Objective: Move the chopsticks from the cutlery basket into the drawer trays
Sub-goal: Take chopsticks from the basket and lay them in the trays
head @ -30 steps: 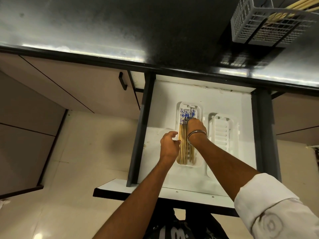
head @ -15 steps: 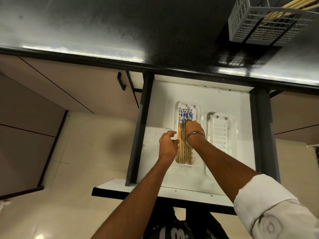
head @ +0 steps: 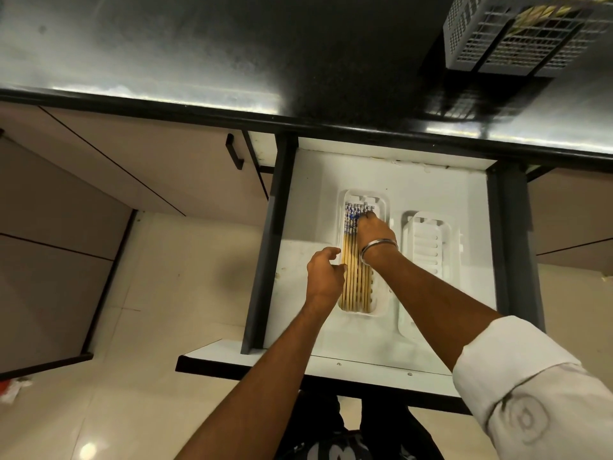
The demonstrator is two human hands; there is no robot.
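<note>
Several wooden chopsticks [head: 354,273] with blue-and-white patterned ends lie side by side in the left white tray [head: 381,202] of the open drawer. My right hand [head: 374,232], with a metal bangle at the wrist, lies over them, its fingertips touching the patterned far ends. My left hand [head: 323,277] hovers at the tray's left rim with loosely curled fingers and holds nothing. The right tray [head: 426,247] holds no chopsticks. On the black counter at the top right stands the grey cutlery basket [head: 497,44], with more chopsticks [head: 544,9] sticking out of it.
The white drawer [head: 308,194] juts out from under the black counter [head: 232,54], with dark side rails on both sides. Beige cabinet fronts with a black handle [head: 234,156] are to the left. Pale floor tiles lie below at the left.
Both hands stay at the left tray. My right fingertips have edged slightly toward the chopsticks' far ends. The view has shifted a little, pushing the basket toward the top edge.
</note>
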